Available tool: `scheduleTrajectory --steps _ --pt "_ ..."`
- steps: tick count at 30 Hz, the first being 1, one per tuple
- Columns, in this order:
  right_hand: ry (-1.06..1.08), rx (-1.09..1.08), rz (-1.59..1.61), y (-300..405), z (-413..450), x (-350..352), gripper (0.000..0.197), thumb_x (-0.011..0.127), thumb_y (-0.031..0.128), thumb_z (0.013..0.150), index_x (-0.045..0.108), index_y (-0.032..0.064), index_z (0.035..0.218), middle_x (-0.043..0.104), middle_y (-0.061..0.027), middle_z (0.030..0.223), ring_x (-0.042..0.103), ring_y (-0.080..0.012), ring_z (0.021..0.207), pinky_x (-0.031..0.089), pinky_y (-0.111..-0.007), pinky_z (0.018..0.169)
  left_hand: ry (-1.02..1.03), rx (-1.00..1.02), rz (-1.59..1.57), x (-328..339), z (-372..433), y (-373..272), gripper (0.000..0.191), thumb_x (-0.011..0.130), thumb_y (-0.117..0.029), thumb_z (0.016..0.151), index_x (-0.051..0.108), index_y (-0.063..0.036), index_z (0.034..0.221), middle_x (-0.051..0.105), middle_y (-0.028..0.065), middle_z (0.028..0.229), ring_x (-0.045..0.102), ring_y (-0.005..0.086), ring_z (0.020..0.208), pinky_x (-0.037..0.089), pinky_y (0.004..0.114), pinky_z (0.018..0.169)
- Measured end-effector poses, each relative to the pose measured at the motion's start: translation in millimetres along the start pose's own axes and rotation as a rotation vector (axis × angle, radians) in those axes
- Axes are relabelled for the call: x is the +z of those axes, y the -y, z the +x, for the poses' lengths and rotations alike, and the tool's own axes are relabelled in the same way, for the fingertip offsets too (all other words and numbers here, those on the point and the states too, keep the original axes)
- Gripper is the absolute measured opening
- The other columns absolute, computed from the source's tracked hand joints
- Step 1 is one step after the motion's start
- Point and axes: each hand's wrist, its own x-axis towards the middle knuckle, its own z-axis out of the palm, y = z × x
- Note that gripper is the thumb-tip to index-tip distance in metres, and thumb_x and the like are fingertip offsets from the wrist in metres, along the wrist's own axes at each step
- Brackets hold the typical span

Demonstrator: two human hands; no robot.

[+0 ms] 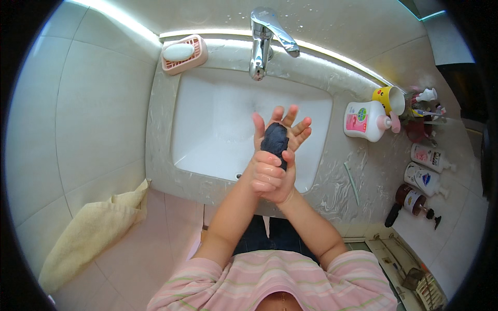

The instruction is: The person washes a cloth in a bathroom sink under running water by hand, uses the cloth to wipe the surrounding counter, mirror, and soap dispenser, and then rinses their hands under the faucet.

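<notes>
Both hands are over the white sink basin (218,116). My left hand (295,136) is palm up, its thumb and fingers spread. A dark, wrinkled lump (275,138) lies along its palm; I cannot tell whether it is cloth, soap or another soft material. My right hand (272,173) crosses over the left wrist, its fingers curled and its thumb along the lump's lower end. The grip hides that end and part of the left wrist. Skin on the right fingers looks wet. Beyond the hands stands a chrome single-lever faucet (258,66), with no water visibly running from it.
A pink soap dish (200,58) holds a pale soap bar (178,52). To the right are a pump soap bottle (360,122), a yellow cup (381,97), a thin green stick (351,184) and several more pump bottles (422,179). A cream towel (93,233) hangs at left.
</notes>
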Motion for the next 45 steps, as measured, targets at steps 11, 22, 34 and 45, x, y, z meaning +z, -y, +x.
scheduleTrajectory --steps 11,22,34,45 --pt "-0.41 0.065 -0.235 -9 -11 49 0.016 0.052 0.02 0.085 0.047 0.0129 0.072 0.04 0.0062 0.055 0.028 -0.0056 0.04 0.026 -0.023 0.049 -0.317 -0.541 0.459 67 12 -32 0.025 0.041 -0.024 0.098 0.048 -0.0053 0.084 0.031 -0.0082 0.047 0.03 0.001 0.038 0.029 0.018 0.036" --pt "-0.985 -0.062 -0.753 3 -19 8 0.013 0.056 0.016 0.081 0.046 0.0104 0.075 0.04 0.005 0.056 0.032 -0.0048 0.044 0.021 -0.021 0.04 -0.539 -0.753 1.011 44 11 -29 0.024 0.056 -0.025 0.091 0.049 -0.0054 0.079 0.032 -0.005 0.049 0.03 0.006 0.039 0.027 0.022 0.038" --pt "-1.147 -0.217 -1.338 23 -32 -43 0.017 0.066 0.015 0.072 0.05 0.0071 0.072 0.047 0.002 0.06 0.045 -0.0071 0.054 0.033 -0.023 0.047 -0.6 -0.487 1.473 0 -9 -20 0.022 0.049 -0.019 0.092 0.046 -0.0011 0.08 0.043 0.0028 0.05 0.038 0.0102 0.038 0.035 0.028 0.039" --pt "-1.383 -0.186 -2.242 21 -66 -19 0.033 0.069 0.025 0.067 0.057 -0.0006 0.084 0.062 -0.0233 0.075 0.06 -0.0398 0.074 0.047 -0.043 0.066 -0.214 0.033 2.923 -56 -27 -104 0.019 0.061 -0.02 0.08 0.063 -0.0072 0.094 0.054 0.0107 0.113 0.046 0.0307 0.109 0.038 0.044 0.088"
